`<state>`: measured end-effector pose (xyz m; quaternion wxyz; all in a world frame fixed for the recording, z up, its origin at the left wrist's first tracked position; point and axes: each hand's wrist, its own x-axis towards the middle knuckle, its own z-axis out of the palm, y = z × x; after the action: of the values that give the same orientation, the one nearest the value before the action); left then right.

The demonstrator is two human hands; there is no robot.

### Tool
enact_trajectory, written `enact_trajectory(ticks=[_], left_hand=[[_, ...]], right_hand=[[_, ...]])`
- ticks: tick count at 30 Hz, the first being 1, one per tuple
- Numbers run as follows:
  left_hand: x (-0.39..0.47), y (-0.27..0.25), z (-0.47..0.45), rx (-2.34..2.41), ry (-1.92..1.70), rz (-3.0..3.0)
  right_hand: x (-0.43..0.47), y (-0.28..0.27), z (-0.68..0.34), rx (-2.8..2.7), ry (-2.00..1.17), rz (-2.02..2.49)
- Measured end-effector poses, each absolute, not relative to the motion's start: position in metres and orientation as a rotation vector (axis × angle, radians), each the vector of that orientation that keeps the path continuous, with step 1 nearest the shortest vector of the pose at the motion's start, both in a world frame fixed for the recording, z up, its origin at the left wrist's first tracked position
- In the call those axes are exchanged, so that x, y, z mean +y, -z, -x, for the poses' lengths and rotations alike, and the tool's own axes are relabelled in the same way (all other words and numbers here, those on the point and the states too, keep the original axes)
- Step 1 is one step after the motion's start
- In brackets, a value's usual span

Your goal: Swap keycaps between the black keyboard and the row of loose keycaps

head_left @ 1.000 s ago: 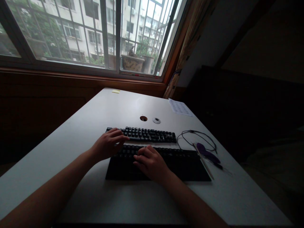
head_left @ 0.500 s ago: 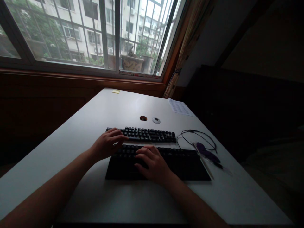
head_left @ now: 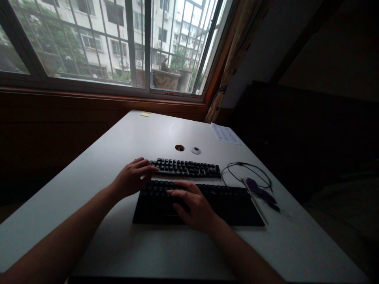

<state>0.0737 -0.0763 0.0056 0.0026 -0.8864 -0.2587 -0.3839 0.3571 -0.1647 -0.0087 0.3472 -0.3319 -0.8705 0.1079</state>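
Note:
Two black keyboards lie one behind the other on a white table. My left hand is over the left end of the far keyboard, its fingers stretched over the keys and the thumb bent below them. Over the left half of the near keyboard, which has a wide flat palm rest, is my right hand. Its fingers are spread forward on or just above the keys, with the thumb apart. I see nothing held in either hand. Whether the fingertips press keys is too dark to tell.
A black cable loops right of the keyboards, beside a purple item and a thin stick. Farther back are a cable hole, a round cover, a printed sheet and a yellow note. A barred window stands beyond.
My right hand has shifted slightly right, its fingers now more spread, with the thumb drawn back. My left hand has moved slightly at the far keyboard's left end.

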Motion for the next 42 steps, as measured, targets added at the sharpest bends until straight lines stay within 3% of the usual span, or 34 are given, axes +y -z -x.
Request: enact_trajectory(ticks=[12,23,42], left_hand=[[-0.066,0.002,-0.064,-1.055,1.226,2.683],[-0.038,0.007,-0.05,-1.569,1.287,2.614],[0.043,0.01,-0.089,-1.457,0.688,2.798]], right_hand=[[-0.162,0.007,-0.354,-2.292,-0.174,0.82],[-0.16,0.008,-0.353,-2.283,-0.213,0.786],[-0.163,0.005,-0.357,-2.164,-0.224,0.739]])
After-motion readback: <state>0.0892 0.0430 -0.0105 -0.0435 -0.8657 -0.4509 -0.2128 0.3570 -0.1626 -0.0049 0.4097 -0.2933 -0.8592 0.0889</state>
